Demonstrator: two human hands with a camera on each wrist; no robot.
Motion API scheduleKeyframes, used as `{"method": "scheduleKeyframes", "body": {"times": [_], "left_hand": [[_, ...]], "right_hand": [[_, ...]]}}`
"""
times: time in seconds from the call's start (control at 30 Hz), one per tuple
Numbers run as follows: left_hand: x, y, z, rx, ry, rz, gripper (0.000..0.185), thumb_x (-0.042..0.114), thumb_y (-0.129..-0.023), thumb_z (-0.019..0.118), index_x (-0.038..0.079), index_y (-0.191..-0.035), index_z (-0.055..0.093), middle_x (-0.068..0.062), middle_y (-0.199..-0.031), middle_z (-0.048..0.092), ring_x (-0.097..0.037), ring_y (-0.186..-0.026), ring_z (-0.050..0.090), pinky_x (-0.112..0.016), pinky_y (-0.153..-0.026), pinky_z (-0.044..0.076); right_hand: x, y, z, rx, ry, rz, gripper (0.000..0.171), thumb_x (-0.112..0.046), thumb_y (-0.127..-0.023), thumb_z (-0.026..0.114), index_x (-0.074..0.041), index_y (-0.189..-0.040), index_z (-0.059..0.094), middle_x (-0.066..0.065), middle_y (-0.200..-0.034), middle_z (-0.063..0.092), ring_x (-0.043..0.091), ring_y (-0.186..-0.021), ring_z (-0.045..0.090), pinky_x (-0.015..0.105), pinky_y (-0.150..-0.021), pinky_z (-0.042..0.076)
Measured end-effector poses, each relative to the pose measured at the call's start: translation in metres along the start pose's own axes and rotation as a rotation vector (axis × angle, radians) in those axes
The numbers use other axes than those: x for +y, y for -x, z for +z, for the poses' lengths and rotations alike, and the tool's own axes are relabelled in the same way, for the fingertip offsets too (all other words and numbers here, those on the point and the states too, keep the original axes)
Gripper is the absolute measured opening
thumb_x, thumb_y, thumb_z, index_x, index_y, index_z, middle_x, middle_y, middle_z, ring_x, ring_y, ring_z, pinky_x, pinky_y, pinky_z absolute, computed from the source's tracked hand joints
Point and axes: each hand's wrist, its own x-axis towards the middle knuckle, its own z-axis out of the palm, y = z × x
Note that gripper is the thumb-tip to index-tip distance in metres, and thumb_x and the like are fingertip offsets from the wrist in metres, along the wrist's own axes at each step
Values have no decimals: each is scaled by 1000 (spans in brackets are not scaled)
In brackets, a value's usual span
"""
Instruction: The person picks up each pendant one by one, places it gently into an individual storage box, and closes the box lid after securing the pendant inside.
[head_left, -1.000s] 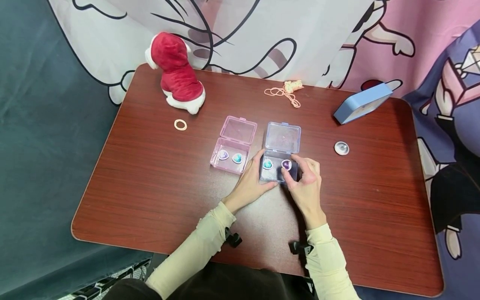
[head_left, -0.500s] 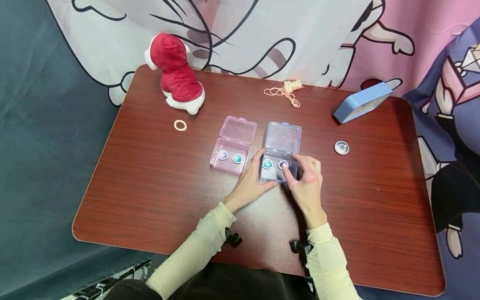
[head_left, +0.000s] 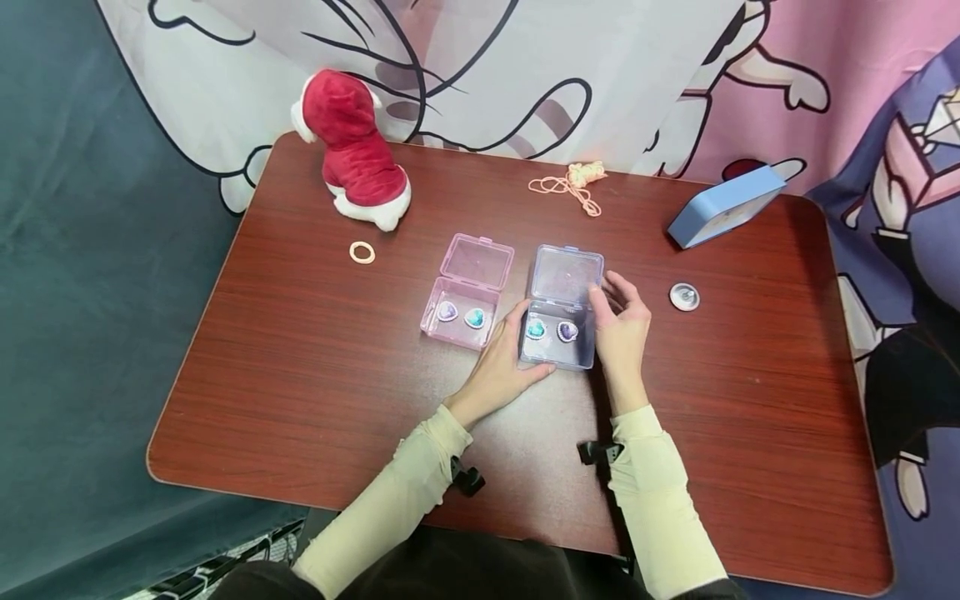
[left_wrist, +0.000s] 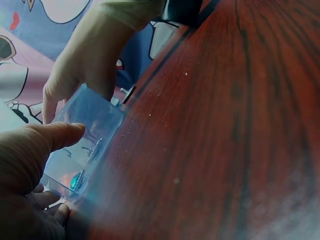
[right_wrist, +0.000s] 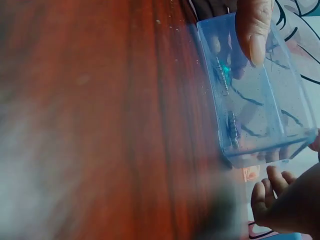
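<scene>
My left hand (head_left: 497, 360) holds a clear blue plastic box (head_left: 557, 354) by its left side, the thumb along the front edge. Its hinged lid (head_left: 567, 275) stands open towards the back. Inside, a teal heart-shaped gem (head_left: 536, 329) lies at left and a purple heart-shaped gem (head_left: 567, 332) at right, both with pale beaded rims. My right hand (head_left: 624, 329) is at the right side of the box, thumb close to the lid's right edge, fingers loosely bent. In the right wrist view, the right hand (right_wrist: 287, 197) shows beyond the box with nothing in its fingers.
An open pink box (head_left: 459, 333) with two heart-shaped gems stands left of the blue one. Around them lie a cream ring (head_left: 362, 252), a cord bundle (head_left: 585, 175) and a round silver-white piece (head_left: 684, 297). A red-dressed plush toy (head_left: 360, 158) and a blue box-like block (head_left: 723, 204) stand further back.
My right hand has let go of the purple gem, which now lies in the blue box, and has moved up and right beside the lid. The left hand has stayed put.
</scene>
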Motion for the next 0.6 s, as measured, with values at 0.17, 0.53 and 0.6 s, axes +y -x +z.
{"method": "scheduleKeyframes", "body": {"times": [0.17, 0.53, 0.6], "left_hand": [[0, 0, 0, -4, 9, 1, 106, 21, -84, 90, 14, -167, 23, -14, -159, 47, -30, -141, 48, -47, -118, 42], [0, 0, 1, 4, -17, 25, 106, 23, -85, 90, 12, -166, 23, -15, -157, 50, -30, -138, 50, -45, -117, 43], [0, 0, 1, 3, -21, 24, 105, 24, -85, 90, 11, -166, 24, -16, -155, 51, -30, -137, 51, -45, -116, 44]], "right_hand": [[-8, -2, 5, 39, -255, 106, 33, -14, -98, 74, 1, -127, 73, 6, -104, 77, 9, -84, 65, 20, -76, 53], [-3, 24, -21, -138, -352, -16, 28, -8, -101, 67, 3, -75, 71, 8, -108, 78, 19, -108, 68, 24, -92, 51], [3, 31, -26, -186, -207, -44, 11, 1, -95, 73, 9, -86, 72, 11, -119, 75, 18, -112, 67, 23, -95, 51]]}}
